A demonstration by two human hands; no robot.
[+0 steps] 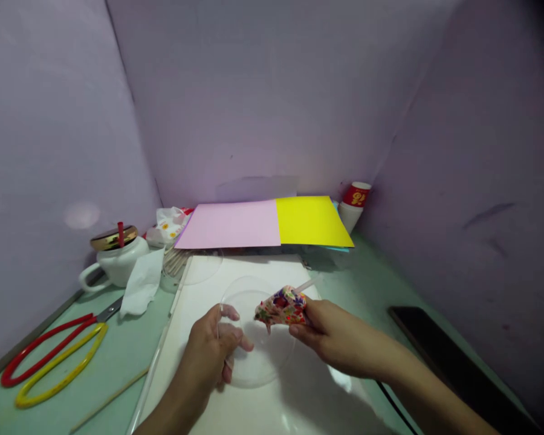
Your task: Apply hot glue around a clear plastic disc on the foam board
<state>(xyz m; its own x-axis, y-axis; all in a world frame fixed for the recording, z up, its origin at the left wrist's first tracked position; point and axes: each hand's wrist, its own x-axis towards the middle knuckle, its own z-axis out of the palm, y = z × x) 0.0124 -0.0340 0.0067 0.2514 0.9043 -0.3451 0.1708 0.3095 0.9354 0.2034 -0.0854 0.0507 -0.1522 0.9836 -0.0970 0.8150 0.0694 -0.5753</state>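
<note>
My right hand (324,329) grips a glue gun (281,306) with a colourful floral pattern. Its tip points left, and a translucent glue stick (304,285) sticks out of its back. My left hand (213,344) is just left of the tip, its fingers curled around something thin and clear that I cannot make out. Beneath both hands, a clear round disc (263,365) lies on a white board (199,302). A second clear disc (204,269) rests farther back on the board.
Scissors (58,356) with red and yellow handles, a wooden stick (111,399), a tissue (144,281) and a white mug (118,263) stand left. Pink (236,223) and yellow paper sheets (312,220) lie behind. Paper cups (354,205), a black flat object (444,356) and a black cord (396,408) are right.
</note>
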